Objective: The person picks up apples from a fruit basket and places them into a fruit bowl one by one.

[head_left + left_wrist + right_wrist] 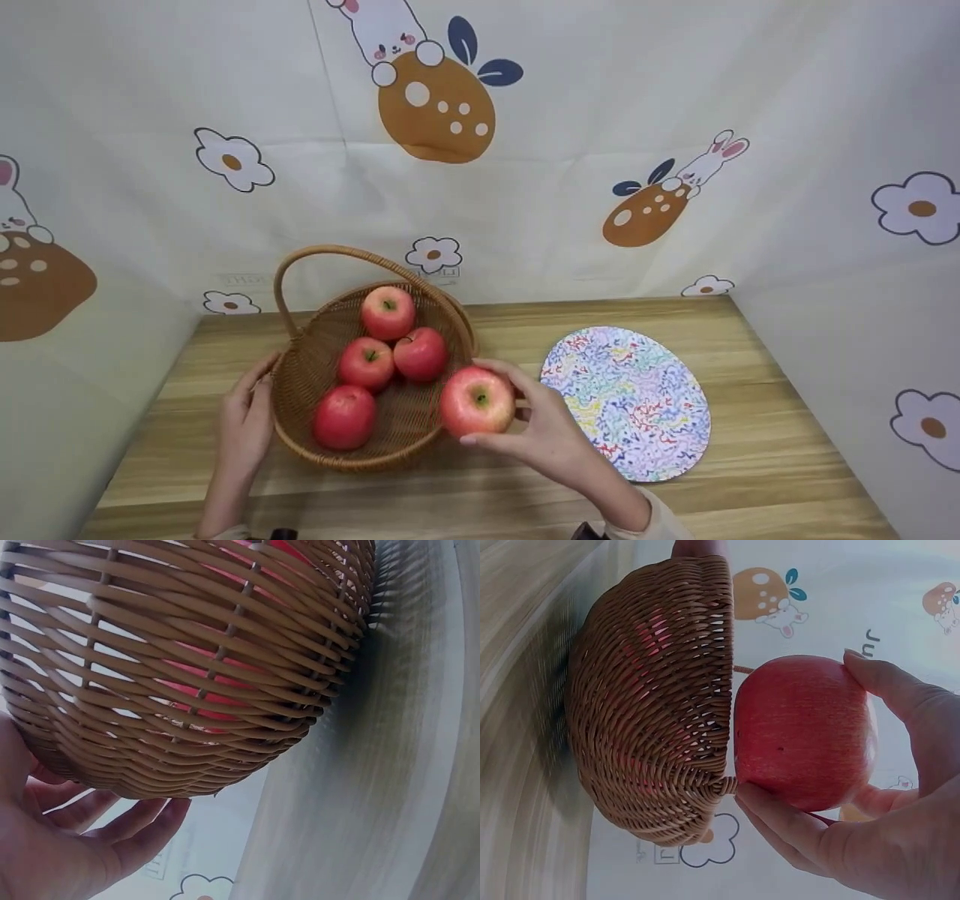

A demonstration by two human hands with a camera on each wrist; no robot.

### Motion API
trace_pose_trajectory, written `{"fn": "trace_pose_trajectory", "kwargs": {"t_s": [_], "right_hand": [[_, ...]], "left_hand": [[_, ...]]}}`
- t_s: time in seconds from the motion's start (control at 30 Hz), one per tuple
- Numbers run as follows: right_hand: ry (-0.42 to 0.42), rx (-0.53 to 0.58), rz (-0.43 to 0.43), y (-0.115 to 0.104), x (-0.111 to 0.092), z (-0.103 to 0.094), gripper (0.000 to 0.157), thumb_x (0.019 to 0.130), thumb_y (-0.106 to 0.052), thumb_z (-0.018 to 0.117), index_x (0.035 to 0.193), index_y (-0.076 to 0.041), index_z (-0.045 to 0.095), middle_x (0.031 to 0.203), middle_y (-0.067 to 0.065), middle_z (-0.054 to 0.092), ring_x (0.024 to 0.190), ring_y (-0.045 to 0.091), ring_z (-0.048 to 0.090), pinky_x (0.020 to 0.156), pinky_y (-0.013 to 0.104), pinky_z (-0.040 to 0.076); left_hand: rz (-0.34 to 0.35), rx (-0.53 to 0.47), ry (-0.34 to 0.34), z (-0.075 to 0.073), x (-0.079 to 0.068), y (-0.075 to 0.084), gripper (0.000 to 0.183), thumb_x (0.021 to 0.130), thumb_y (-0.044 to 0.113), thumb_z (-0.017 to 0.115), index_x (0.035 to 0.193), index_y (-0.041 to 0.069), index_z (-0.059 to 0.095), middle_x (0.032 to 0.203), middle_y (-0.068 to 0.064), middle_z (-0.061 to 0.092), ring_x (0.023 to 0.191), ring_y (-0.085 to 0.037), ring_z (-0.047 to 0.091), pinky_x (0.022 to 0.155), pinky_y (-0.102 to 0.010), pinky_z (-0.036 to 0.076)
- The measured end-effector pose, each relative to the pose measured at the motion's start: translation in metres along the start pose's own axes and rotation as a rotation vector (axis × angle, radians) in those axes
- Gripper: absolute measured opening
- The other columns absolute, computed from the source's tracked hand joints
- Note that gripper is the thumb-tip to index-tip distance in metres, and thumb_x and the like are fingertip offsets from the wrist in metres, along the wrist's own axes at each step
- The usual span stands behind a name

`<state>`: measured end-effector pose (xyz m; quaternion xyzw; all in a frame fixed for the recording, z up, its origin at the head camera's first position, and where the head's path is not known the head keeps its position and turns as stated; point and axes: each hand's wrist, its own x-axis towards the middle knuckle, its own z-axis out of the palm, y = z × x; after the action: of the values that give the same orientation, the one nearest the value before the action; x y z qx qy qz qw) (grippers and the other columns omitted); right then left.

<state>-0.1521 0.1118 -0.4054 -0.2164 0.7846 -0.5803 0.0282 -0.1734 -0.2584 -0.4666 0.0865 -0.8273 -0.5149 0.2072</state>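
A red apple (478, 400) is pinched between the thumb and fingers of my right hand (551, 439), overlapping the basket's right rim in the head view. In the right wrist view the held apple (806, 733) is beyond the rim's level, outside the weave. The brown wicker basket (405, 456) stands on the table, tilted towards me, its arched handle up. Inside lie several red apples (366, 365), bunched left and at the back. My left hand (244, 427) touches the basket's left outer wall; its fingers (142, 829) lie lightly bent against the weave.
A round mat (626, 405) with a multicoloured squiggle pattern lies to the right on the wood-grain table (765, 457). Pale cloth (570, 217) printed with rabbits and flowers walls off the back and both sides.
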Motion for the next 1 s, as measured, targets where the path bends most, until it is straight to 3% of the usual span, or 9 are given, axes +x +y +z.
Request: {"fn": "trace_pose_trajectory", "kwargs": {"t_s": [0.1,0.3,0.63,0.93,1.0], "right_hand": [[0.011,-0.002,0.0,0.002,-0.002,-0.002,0.077,0.079,-0.026,0.095,0.147,-0.012,0.06,0.143,0.006,0.065,0.124,0.026,0.064,0.095,0.035,0.059],[0.023,-0.004,0.003,0.005,-0.005,-0.004,0.076,0.078,-0.024,0.096,0.145,-0.013,0.061,0.14,0.007,0.066,0.123,0.027,0.064,0.094,0.033,0.059],[0.039,0.01,0.025,0.011,-0.009,-0.007,0.076,0.077,-0.021,0.096,0.143,-0.008,0.061,0.135,0.01,0.068,0.12,0.026,0.065,0.093,0.032,0.06],[0.065,-0.001,0.044,0.014,-0.013,-0.011,0.074,0.077,-0.021,0.096,0.142,-0.008,0.062,0.137,0.013,0.067,0.126,0.033,0.061,0.096,0.033,0.059],[0.07,0.007,0.042,0.014,-0.013,-0.012,0.073,0.077,-0.019,0.096,0.141,-0.006,0.062,0.137,0.014,0.066,0.126,0.034,0.061,0.097,0.034,0.059]], "left_hand": [[-0.007,0.003,0.01,0.001,-0.001,0.0,0.042,0.111,0.013,0.041,0.146,-0.003,0.06,0.15,-0.021,0.059,0.118,0.01,0.05,0.093,-0.004,0.038],[0.011,-0.03,0.031,0.003,0.0,0.0,0.04,0.11,0.009,0.044,0.143,-0.006,0.061,0.147,-0.022,0.061,0.117,0.006,0.056,0.091,-0.004,0.043],[-0.003,-0.075,0.043,0.005,0.0,-0.002,0.039,0.109,0.006,0.045,0.142,-0.006,0.062,0.145,-0.023,0.062,0.102,0.014,0.056,0.084,-0.006,0.048],[-0.031,-0.047,0.038,0.005,0.0,0.0,0.039,0.109,0.007,0.045,0.143,-0.006,0.061,0.144,-0.022,0.063,0.119,-0.019,0.065,0.087,-0.005,0.047],[-0.04,-0.049,0.031,0.005,0.0,0.001,0.04,0.11,0.008,0.045,0.143,-0.005,0.061,0.145,-0.022,0.062,0.12,-0.021,0.065,0.087,-0.005,0.046]]}}
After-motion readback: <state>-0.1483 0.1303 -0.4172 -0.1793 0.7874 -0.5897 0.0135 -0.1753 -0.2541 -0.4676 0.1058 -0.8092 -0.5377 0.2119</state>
